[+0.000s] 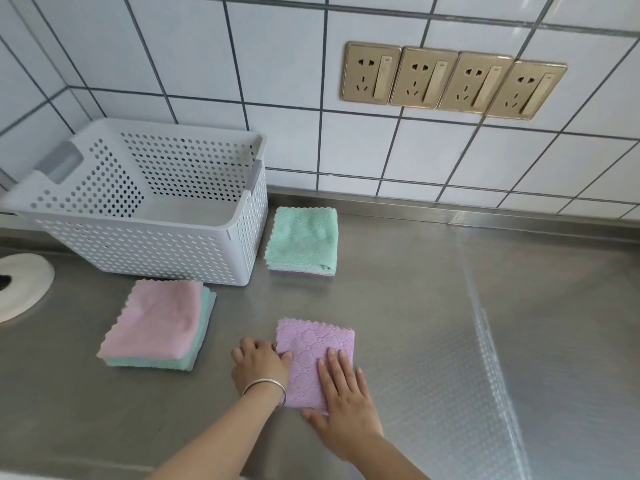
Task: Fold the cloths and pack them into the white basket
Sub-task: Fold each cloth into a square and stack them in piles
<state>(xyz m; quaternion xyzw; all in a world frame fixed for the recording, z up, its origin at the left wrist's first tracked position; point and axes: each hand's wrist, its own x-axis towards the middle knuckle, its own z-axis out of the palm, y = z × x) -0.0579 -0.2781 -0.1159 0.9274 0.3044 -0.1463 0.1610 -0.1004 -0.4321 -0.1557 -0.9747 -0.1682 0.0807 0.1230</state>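
A folded purple cloth (313,351) lies on the steel counter in front of me. My right hand (343,403) presses flat on its near right part, fingers straight. My left hand (258,365), with a silver bangle on the wrist, pinches the cloth's left edge with curled fingers. The white perforated basket (221,233) stands at the back left with nothing inside that I can see. A stack with a pink cloth (156,320) on top lies in front of the basket. A green cloth (303,239) tops a second stack to the basket's right.
The steel counter (415,306) runs to a white tiled wall with a row of gold sockets (450,81). A white round object (20,285) sits at the left edge. A clear textured film (485,358) covers the counter's right part.
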